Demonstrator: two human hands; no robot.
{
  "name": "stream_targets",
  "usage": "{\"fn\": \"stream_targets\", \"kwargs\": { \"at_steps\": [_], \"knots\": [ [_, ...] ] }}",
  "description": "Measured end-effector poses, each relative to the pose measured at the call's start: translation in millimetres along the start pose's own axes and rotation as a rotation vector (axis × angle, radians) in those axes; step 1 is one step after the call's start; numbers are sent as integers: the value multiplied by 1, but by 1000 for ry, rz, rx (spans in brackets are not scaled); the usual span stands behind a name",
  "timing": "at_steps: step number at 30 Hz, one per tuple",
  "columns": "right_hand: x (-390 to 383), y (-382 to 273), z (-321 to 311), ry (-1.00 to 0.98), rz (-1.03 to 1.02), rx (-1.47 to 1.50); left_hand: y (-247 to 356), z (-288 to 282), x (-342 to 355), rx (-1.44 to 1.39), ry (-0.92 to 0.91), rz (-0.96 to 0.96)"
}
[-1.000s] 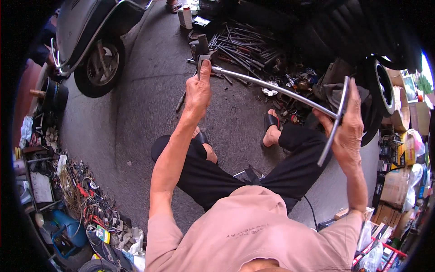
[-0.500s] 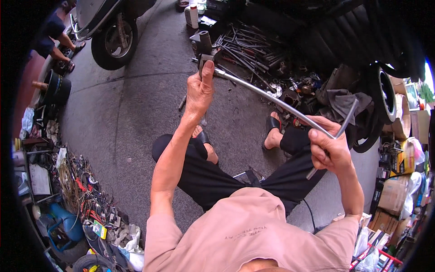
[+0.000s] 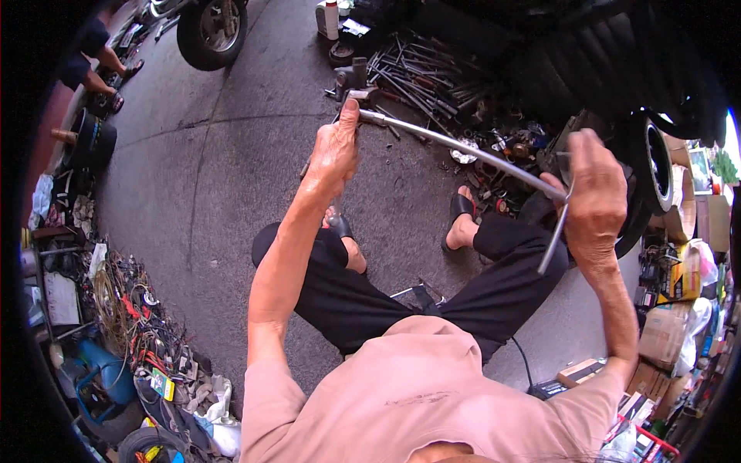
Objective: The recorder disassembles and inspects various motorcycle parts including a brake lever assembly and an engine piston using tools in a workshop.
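Note:
A long T-handle wrench (image 3: 471, 148) spans the space between my two hands, its shaft sloping down to the right. My left hand (image 3: 334, 154) is closed at the shaft's far end, thumb pressed on a grey metal part (image 3: 360, 97) whose kind I cannot make out. At the other end, my right hand (image 3: 598, 197) is slightly blurred, with fingers stretched upward and the thumb by the top of the shaft. The wrench's cross bar (image 3: 553, 239) lies against that hand and hangs down toward my right knee.
Long tools (image 3: 417, 73) lie piled beyond my hands, beside a dark metal fixture (image 3: 353, 73). A tyre (image 3: 656, 166) stands at right, near cardboard boxes (image 3: 665, 332). Tangled cables and parts (image 3: 150, 324) fill the left side. A scooter wheel (image 3: 212, 35) and another person's legs (image 3: 100, 69) show behind.
My right hand has gone from fingers wrapped round the cross bar joint to fingers stretched upward. The cross bar has turned. My left hand keeps its hold as the view shifts slightly.

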State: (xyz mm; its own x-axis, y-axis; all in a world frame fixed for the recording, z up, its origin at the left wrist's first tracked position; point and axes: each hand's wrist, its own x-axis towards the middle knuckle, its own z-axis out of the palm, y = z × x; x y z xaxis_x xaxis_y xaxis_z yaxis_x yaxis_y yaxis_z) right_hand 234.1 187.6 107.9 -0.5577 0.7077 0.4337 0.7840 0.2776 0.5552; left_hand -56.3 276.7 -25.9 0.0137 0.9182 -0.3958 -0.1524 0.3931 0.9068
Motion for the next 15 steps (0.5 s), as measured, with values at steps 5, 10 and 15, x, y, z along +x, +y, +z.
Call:
{"fn": "stream_targets", "kwargs": {
  "at_steps": [5, 10, 15],
  "knots": [
    [-8, -3, 4, -204, 1046, 1716, 4, 11, 7, -231, -80, 105],
    [-7, 1, -34, -384, 827, 2230, 3, 9, 7, -206, -35, 162],
    [-7, -14, -46, -431, 901, 1948, 4, 9, 4, -172, -35, 151]
  ]
}}
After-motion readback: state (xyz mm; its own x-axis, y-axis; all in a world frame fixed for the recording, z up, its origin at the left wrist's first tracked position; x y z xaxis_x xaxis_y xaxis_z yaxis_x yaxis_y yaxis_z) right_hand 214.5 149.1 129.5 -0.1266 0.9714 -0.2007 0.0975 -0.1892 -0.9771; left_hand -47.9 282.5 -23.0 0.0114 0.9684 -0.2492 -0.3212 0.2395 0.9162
